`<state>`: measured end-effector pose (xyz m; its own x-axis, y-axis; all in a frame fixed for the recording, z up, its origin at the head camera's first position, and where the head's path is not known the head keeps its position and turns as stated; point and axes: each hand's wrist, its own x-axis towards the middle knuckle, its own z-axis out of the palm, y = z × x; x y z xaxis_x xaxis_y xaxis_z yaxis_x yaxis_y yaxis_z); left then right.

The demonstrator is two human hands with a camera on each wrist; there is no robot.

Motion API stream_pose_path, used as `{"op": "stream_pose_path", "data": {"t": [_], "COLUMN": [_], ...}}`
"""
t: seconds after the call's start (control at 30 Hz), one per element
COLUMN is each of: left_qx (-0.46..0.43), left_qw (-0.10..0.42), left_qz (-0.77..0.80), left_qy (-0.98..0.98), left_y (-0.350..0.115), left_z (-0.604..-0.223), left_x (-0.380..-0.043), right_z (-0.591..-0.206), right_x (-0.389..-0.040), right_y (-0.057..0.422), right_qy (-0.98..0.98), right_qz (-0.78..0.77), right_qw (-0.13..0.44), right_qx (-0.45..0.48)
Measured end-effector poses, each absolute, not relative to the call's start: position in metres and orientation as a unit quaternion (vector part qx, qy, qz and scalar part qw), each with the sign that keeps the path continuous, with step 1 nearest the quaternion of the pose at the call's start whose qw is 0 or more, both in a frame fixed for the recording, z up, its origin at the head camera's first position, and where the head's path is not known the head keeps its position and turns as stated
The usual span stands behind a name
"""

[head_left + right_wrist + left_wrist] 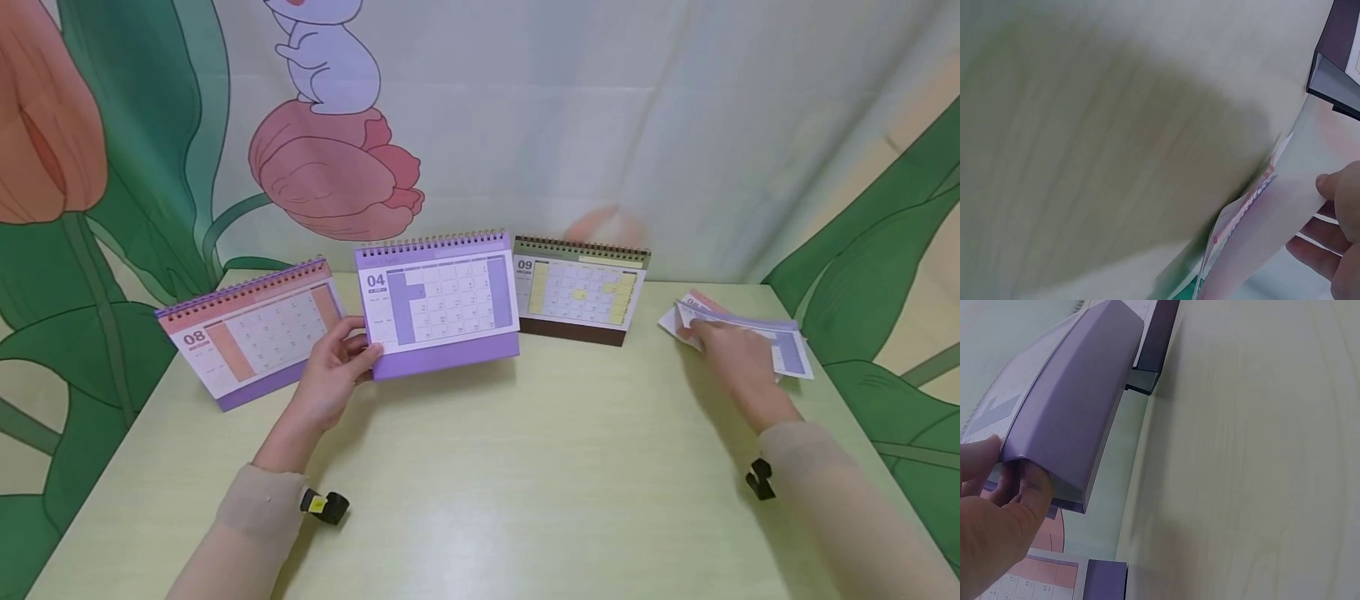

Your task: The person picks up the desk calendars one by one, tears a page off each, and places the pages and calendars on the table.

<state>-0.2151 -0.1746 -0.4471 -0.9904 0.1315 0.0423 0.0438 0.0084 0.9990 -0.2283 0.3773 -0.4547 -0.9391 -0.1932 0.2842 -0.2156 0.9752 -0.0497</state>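
Note:
My left hand (330, 375) grips a purple desk calendar (450, 304) by its lower left corner, thumb in front and fingers behind. The calendar shows 04 and tilts slightly; its open underside appears in the left wrist view. On the right, my right hand (738, 362) pinches a loose purple calendar page (791, 354) between thumb and fingers. That page (1266, 219) bends over a few other loose sheets (1235, 219), one with a pink band. Most of those sheets are hidden below the page and the hand in the head view.
A pink desk calendar (262, 333) showing 08 stands at the left on a purple base. Behind and right of the held one stands a calendar (581, 292) showing 09, with a dark brown base. A printed curtain (525, 125) hangs behind the pale wooden table (510, 467).

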Motion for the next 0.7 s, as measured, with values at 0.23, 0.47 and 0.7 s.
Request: {"op": "stream_pose_path", "data": {"t": [0.23, 0.47, 0.7], "left_qx": [0.057, 0.06, 0.056], "left_qw": [0.032, 0.03, 0.028], "left_qz": [0.696, 0.696, 0.696], "left_qy": [0.715, 0.715, 0.715], "left_y": [-0.175, -0.1755, -0.1761], "left_z": [-0.4465, -0.4465, -0.4473], "left_x": [-0.2137, -0.2144, -0.2138], "right_z": [-0.4603, -0.4634, -0.4604], "right_x": [-0.2282, -0.2276, -0.2251], "right_y": [0.3755, 0.3753, 0.3748], "right_qy": [-0.99, -0.99, -0.99], "right_qz": [0.037, 0.04, 0.042], "right_qw": [0.098, 0.09, 0.09], "right_qx": [0.099, 0.101, 0.105]}}
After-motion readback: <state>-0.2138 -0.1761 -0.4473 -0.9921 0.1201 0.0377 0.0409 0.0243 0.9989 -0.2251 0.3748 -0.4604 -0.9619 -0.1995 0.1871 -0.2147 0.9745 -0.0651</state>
